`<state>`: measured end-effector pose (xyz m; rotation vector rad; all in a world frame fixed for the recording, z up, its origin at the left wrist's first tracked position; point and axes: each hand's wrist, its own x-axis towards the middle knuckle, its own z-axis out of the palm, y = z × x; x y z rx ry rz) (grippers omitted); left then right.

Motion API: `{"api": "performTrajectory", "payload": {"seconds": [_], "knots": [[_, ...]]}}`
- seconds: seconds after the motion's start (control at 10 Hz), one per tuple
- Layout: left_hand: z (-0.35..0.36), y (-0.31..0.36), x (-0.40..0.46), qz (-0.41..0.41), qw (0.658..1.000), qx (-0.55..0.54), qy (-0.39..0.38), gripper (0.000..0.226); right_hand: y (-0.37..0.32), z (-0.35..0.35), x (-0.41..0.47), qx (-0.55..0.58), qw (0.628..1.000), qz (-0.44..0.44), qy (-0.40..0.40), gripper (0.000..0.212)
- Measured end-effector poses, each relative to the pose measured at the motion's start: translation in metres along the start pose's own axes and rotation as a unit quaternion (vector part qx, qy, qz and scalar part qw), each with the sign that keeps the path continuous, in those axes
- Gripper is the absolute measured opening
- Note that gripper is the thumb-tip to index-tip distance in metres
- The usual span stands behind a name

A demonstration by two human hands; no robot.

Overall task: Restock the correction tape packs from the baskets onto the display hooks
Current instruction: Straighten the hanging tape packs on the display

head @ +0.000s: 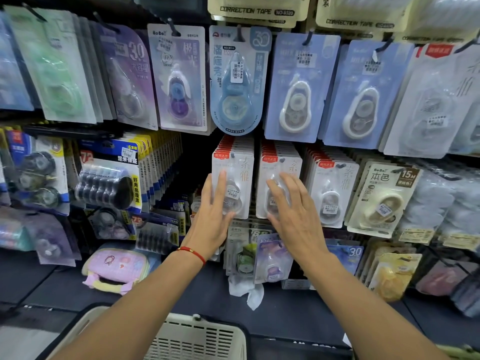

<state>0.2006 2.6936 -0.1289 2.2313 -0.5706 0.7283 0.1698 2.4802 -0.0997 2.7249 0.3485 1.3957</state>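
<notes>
A: Both hands are raised to the middle row of the display. The left hand (214, 203) is laid flat on the front correction tape pack (232, 184) of one white stack, fingers straight and spread, nothing gripped.

B: And the right hand (291, 209) is pressed the same way against the neighbouring stack of packs (279, 183), fingers straight, none curled round anything. A red string bracelet (192, 253) is worn on the left wrist.

A: Both stacks are hung on hooks, red-labelled card tops lined up one behind another. A third white stack (331, 190) is seen just to the right, and a beige pack (381, 198) beside that.

B: The containers now. A cream slotted basket (197, 339) is seen at the bottom edge, between the forearms. Its wall and rim are shown, but what is held inside cannot be told.

A: A second basket's rim (457, 350) is just caught at the lower right corner, contents hidden too.

B: Above, blue packs (298, 87) are hung in a row, and a pink pouch (117, 268) is lying on the shelf at the lower left.
</notes>
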Motion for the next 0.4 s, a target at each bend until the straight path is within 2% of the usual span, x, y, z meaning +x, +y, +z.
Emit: {"api": "performTrajectory", "payload": {"seconds": [0.2, 0.4], "knots": [[-0.002, 0.002, -0.005, 0.013, 1.000, -0.012, 0.015, 0.101, -0.001, -0.012, 0.000, 0.012, 1.000, 0.002, -0.008, 0.073], [-0.008, 0.009, -0.008, -0.034, 0.999, -0.029, 0.003, 0.099, -0.002, -0.021, -0.002, 0.037, 0.999, -0.009, -0.019, 0.073]]}}
